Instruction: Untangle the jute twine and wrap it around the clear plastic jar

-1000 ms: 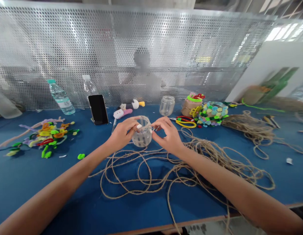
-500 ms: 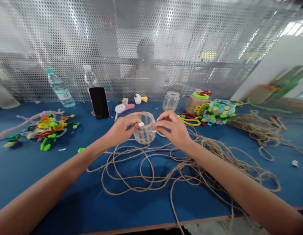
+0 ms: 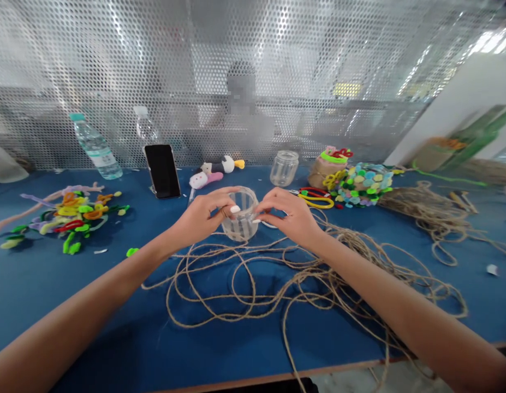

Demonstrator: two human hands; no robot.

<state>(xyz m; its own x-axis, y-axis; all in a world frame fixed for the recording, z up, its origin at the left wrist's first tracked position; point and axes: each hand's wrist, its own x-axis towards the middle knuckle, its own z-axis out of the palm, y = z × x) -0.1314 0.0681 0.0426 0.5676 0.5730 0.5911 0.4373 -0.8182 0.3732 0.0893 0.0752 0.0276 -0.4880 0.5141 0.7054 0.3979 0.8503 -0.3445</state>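
A clear glass jar [image 3: 239,226] with pale vertical strips on its wall stands at the middle of the table, tilted slightly. My left hand [image 3: 203,215] is wrapped round its left side, the thumb at the near wall. At the jar's right edge my right hand [image 3: 287,215] is closed in a pinch; what its fingertips hold, if anything, is too small to make out. Below that hand part of a white ring [image 3: 269,224] shows. Loose jute twine [image 3: 244,273] lies in wide loops just in front of the jar and under my right forearm.
Pipe cleaner pieces [image 3: 75,215] lie left. A phone [image 3: 162,172] leans before two water bottles [image 3: 99,153]. Behind are plush figures [image 3: 207,177] and another glass jar [image 3: 284,168]. Scissors [image 3: 318,199], a twine-wrapped jar [image 3: 322,172] and a pompom-covered jar [image 3: 361,185] stand right.
The view has shifted slightly. Both hands stay at the jar, and the right fingertips have moved only a little against its edge.
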